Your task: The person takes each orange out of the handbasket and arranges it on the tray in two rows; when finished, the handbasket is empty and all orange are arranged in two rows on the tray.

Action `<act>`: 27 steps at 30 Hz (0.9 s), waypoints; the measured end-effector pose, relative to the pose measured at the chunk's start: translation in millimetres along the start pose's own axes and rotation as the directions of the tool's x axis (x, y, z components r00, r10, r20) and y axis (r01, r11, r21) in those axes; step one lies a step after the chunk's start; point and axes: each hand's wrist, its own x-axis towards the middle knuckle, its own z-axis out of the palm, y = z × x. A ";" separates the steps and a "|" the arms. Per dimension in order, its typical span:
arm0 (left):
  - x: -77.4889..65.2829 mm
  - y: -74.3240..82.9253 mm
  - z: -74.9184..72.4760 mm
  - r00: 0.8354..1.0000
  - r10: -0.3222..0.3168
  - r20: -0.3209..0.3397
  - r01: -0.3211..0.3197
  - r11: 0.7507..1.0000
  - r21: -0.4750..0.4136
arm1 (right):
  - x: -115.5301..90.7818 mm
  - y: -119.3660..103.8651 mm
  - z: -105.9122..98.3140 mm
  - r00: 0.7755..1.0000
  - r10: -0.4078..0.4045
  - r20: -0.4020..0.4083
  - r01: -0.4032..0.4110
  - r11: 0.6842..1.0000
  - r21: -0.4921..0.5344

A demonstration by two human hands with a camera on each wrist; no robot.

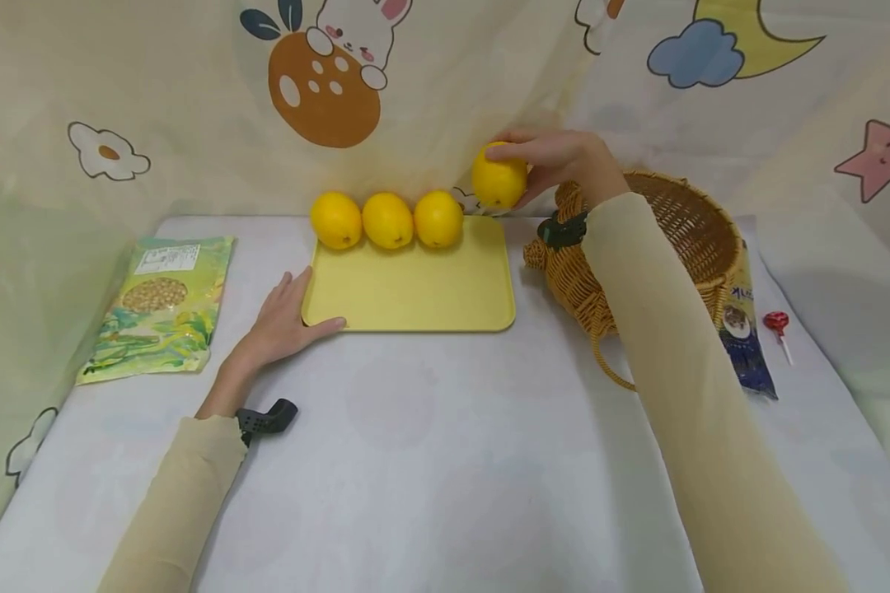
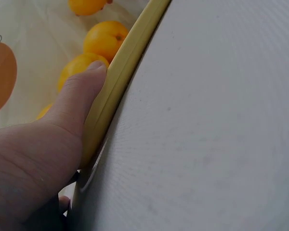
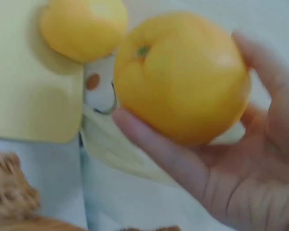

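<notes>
My right hand (image 1: pixel 549 161) holds an orange (image 1: pixel 500 177) above the back right corner of a yellow tray (image 1: pixel 415 288). In the right wrist view, thumb and fingers curl round this orange (image 3: pixel 183 79), its green stem spot showing. Three more oranges stand side by side along the tray's back edge: a left one (image 1: pixel 336 221), a middle one (image 1: pixel 388 221) and a right one (image 1: pixel 438 219). At the tray's front left corner rests my left hand (image 1: pixel 285 317), fingers along the left side and thumb (image 2: pixel 82 91) extended along the front edge.
A woven basket (image 1: pixel 578 284) with a looped handle stands right of the tray, partly behind my right forearm. Beyond it lie a dark blue packet (image 1: pixel 749 354) and a red lollipop (image 1: pixel 776 322). A green bag (image 1: pixel 156 305) lies at the left. Patterned cloth (image 1: pixel 475 74) hangs behind the table.
</notes>
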 end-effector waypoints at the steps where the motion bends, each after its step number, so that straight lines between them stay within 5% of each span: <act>1: 0.0 0.1 -0.4 1.000 0.000 0.000 0.000 1.000 0.000 | 2.6 -1.3 3.3 1.000 0.024 -0.007 -0.024 1.000 -0.015; 7: 0.9 1.0 -2.9 1.000 0.004 0.002 -0.004 1.000 0.003 | 18.2 0.0 24.0 0.989 0.094 -0.113 -0.102 0.992 -0.068; 18: 2.2 1.4 -1.8 1.000 0.002 0.003 -0.002 1.000 0.014 | 35.1 15.1 41.0 0.969 0.173 -0.179 -0.167 0.985 0.050; 27: -0.3 1.1 -1.6 1.000 -0.002 0.008 0.002 1.000 0.002 | 35.0 19.7 42.8 0.968 0.161 -0.192 -0.186 0.975 -0.121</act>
